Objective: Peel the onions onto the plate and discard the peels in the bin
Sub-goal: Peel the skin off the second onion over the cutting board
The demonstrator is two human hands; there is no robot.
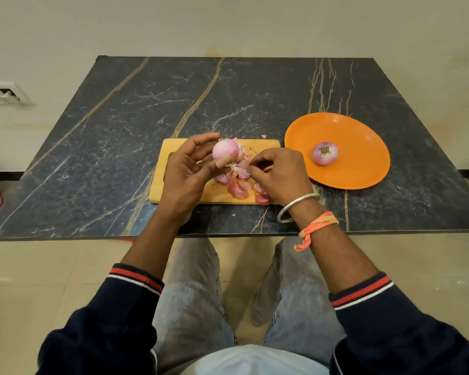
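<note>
A wide stretch of the dark marble table (92,144) runs from its left edge to the wooden cutting board (157,190), which sits near the table's front edge. Above the board's middle, the left hand (186,169) grips an onion (225,149), thumb and fingers curled round it. Just to the right, the right hand (279,173) pinches a strip of skin at the onion's lower side. Loose peels (237,189) lie on the board's right half, some reaching its near edge. A narrow gap separates the board from the orange plate (363,131). A peeled onion (325,153) rests left of the plate's centre. More marble lies between the plate and the table's right edge.
</note>
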